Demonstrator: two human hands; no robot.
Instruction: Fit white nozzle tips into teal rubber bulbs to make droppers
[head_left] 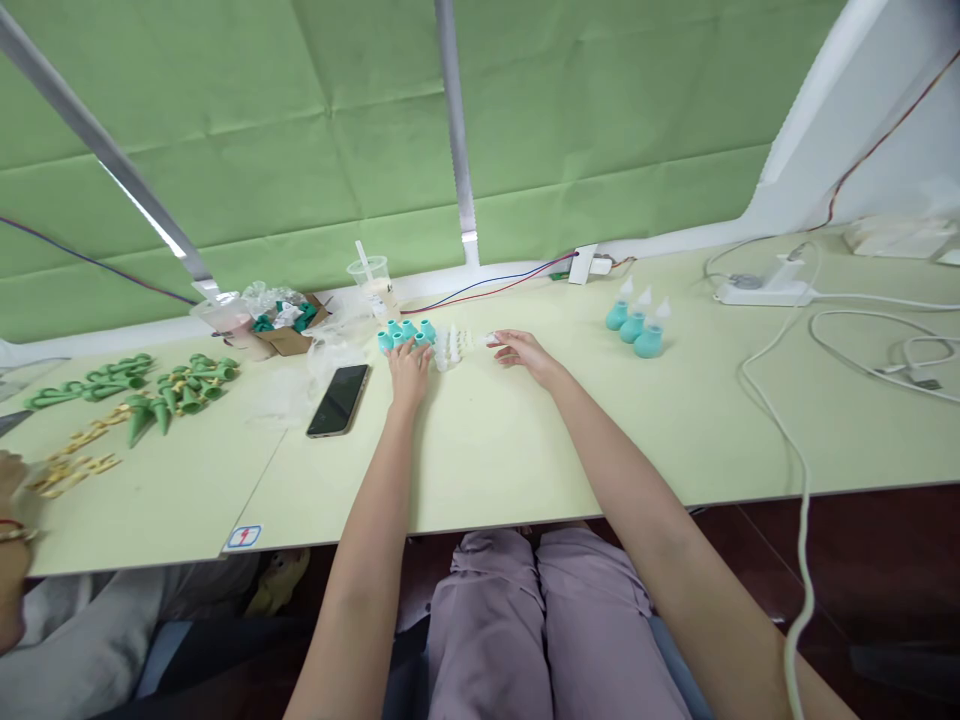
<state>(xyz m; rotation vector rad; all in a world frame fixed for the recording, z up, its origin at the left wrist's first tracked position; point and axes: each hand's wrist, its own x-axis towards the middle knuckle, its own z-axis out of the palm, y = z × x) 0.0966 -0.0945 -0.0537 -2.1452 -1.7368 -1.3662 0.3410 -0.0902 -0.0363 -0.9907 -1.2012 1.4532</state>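
Note:
My left hand reaches in front of a cluster of teal rubber bulbs standing on the table. Its fingers are spread and touch the nearest bulbs. My right hand is just right of the rows of small white plastic pieces. Between its thumb and fingertips is a small clear plastic nozzle, too small to make out fully. Farther right stand three teal bulbs, each with a pointed clear nozzle fitted on top.
A black phone lies left of my left arm, beside crumpled clear plastic bags. Behind are a drink cup and a cardboard box. Green cones and another person's hand are at left; a power strip with cables is at right.

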